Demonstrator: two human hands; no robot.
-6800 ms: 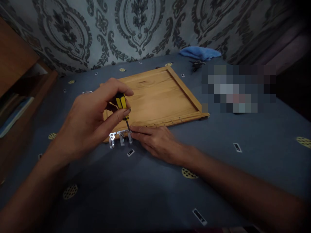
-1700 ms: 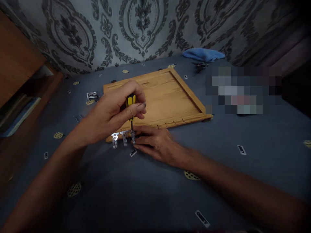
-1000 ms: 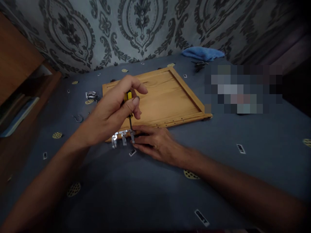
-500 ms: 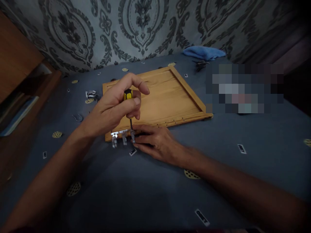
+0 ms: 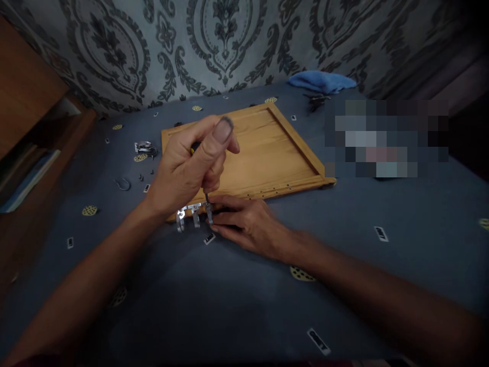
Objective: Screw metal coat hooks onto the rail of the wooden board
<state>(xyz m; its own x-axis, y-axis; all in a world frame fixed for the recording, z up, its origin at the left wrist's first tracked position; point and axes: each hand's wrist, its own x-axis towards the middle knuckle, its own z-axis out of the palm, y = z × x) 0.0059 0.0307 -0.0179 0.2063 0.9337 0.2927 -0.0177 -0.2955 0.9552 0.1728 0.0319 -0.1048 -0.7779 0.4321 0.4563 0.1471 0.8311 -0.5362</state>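
My left hand [image 5: 189, 165] is closed around a screwdriver [image 5: 207, 197]; its handle is mostly hidden by the fingers, and its shaft points down at the right end of a metal hook rail [image 5: 195, 206]. The rail, with silver hooks hanging from it, lies along the near edge of a framed wooden board [image 5: 263, 148]. With its fingertips, my right hand [image 5: 248, 224] grips the rightmost metal hook [image 5: 210, 214], just under the screwdriver tip. Part of the board's near edge is hidden behind the right hand's fingers.
Left of the board lie more metal hooks [image 5: 145, 148], a curved hook [image 5: 122, 184] and small screws [image 5: 141, 177]. A blue cloth [image 5: 321, 81] and a dark object [image 5: 317, 101] sit at the back right. A wooden cabinet [image 5: 30, 92] stands at the left. A blurred patch covers the right side.
My left hand has turned and tightened round the screwdriver, its thumb now up over the handle, which shows less. The right hand, hook rail and board have stayed in place.
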